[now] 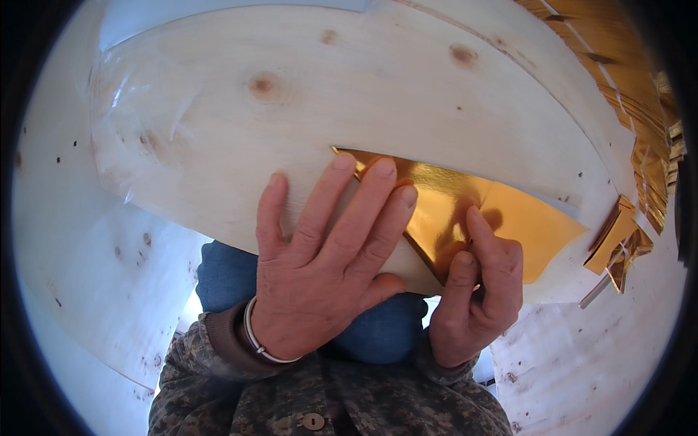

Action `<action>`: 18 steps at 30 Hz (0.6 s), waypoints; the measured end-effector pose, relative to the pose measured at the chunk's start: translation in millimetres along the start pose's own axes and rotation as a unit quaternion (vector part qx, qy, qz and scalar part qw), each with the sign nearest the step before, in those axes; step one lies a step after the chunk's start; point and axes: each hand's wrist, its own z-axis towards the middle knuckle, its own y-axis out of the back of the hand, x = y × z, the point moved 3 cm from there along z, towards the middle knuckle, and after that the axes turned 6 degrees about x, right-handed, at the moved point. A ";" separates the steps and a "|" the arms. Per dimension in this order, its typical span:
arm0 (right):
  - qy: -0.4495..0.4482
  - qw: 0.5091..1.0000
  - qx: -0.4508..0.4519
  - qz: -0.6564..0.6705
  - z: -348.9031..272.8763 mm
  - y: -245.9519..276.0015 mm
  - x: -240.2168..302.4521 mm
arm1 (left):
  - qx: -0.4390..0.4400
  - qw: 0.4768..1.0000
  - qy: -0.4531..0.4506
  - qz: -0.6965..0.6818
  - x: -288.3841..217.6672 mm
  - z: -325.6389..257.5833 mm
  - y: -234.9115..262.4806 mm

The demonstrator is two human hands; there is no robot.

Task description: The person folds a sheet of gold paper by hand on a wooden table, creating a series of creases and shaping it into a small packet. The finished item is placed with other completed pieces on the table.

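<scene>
Left hand (pixel 320 272) lies open, right hand (pixel 481 294) curls, grip unclear, at a pointed, shiny gold-foil sheet (pixel 529 221), likely slippery, best edge-held.

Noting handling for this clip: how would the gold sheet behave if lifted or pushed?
The gold sheet is probably light and floppy, since its edges look thin. Its smooth, mirror-like face may be slippery. Lying flat, it seems unlikely to roll.

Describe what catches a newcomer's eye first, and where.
Probably the shiny gold sheet, right of centre on the pale wooden board, with the left hand spread over its left end and the right hand over its lower part. Next, likely the gold foil at the upper right.
</scene>
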 end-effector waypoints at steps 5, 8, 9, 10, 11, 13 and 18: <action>-0.011 1.000 0.008 0.016 -0.3 0.3 0.4 | 0.001 1.000 -0.008 -0.002 1.4 0.4 1.1; -0.005 1.000 0.003 0.020 0.2 -0.7 0.1 | 0.002 1.000 -0.009 -0.002 1.9 0.3 0.9; 0.002 1.000 0.000 0.004 0.5 -0.6 0.1 | 0.002 1.000 -0.009 -0.001 1.9 0.2 0.9; 0.006 1.000 -0.001 0.001 0.9 -0.4 -0.1 | 0.004 1.000 -0.009 -0.001 1.8 0.1 0.9; 0.011 1.000 -0.003 0.000 0.9 -0.1 0.0 | 0.005 1.000 -0.008 -0.001 1.5 0.0 0.8; 0.011 1.000 -0.004 -0.004 1.0 -0.1 -0.4 | 0.006 1.000 -0.009 -0.001 1.2 -0.1 0.7; 0.007 1.000 -0.005 0.002 1.1 0.2 -0.5 | 0.006 1.000 -0.010 0.001 0.9 0.4 0.7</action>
